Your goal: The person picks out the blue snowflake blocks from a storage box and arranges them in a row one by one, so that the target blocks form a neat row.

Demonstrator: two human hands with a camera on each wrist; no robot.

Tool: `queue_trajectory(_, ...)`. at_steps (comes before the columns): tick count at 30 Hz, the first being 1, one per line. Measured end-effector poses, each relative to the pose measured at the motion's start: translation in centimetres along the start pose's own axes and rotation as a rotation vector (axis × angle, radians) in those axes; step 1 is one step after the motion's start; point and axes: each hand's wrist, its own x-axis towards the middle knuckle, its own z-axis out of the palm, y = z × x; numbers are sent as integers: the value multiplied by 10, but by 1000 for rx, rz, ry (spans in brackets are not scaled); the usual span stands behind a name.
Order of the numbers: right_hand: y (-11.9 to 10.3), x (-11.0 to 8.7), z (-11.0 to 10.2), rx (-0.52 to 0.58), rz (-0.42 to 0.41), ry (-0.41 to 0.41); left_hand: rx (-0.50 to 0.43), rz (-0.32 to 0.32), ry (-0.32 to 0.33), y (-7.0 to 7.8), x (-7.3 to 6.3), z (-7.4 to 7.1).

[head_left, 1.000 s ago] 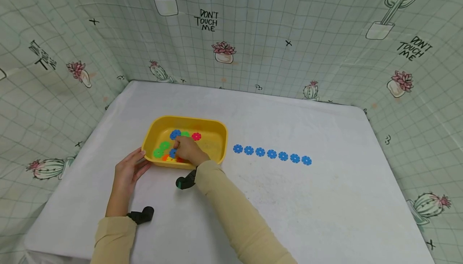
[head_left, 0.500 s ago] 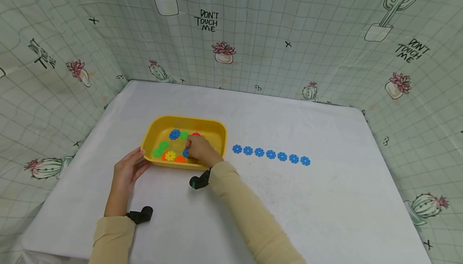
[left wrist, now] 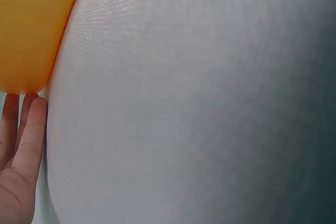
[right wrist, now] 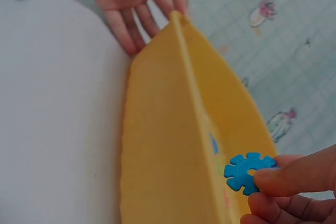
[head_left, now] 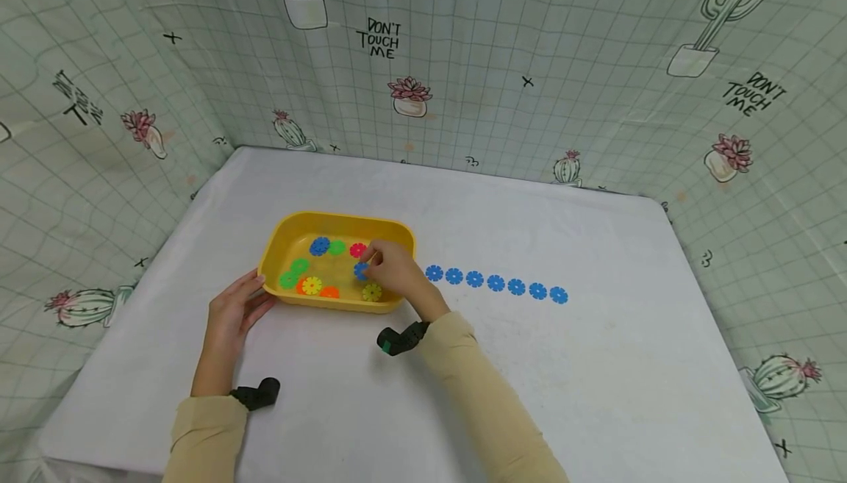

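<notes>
My left hand is at the near left corner of the yellow plastic tray. Its outstretched fingers touch the outside of the tray, and one fingertip rests at the rim. Over the right part of the tray, my right hand pinches a blue snowflake disc between thumb and fingers. That disc has a notched edge and a hole in the middle. Inside the tray lie blue discs, green discs, a red disc, orange discs and a yellow disc.
Right of the tray, several blue discs lie in a straight row on the white-covered table. A patterned cloth hangs around the table. Each wrist carries a black camera mount.
My right hand has moved right and slightly up within the tray, carrying the blue snowflake disc. A second yellow disc has come into sight below it. My left hand has stayed at the corner.
</notes>
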Motion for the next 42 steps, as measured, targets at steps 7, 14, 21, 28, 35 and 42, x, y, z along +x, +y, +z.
queue_trajectory(7, 13, -22, -21, 120, -22, 107, 5, 29, -22, -2, 0, -2)
queue_trajectory(14, 34, -43, -39, 194, -37, 231, -6, 17, -4, -1, 0, -1)
queue_trajectory(21, 59, -60, -55, 229, 8, 329, -15, 5, -13, -2, 2, -2)
queue_trajectory(28, 90, -74, -70, 279, 45, 387, -42, -39, -8, -2, 7, -4)
queue_trajectory(35, 120, -90, -87, 298, 122, 456, -4, 4, -2, -2, 2, -1)
queue_trajectory(42, 147, -105, -101, 327, 176, 531, -32, 0, -26, -1, 0, -1)
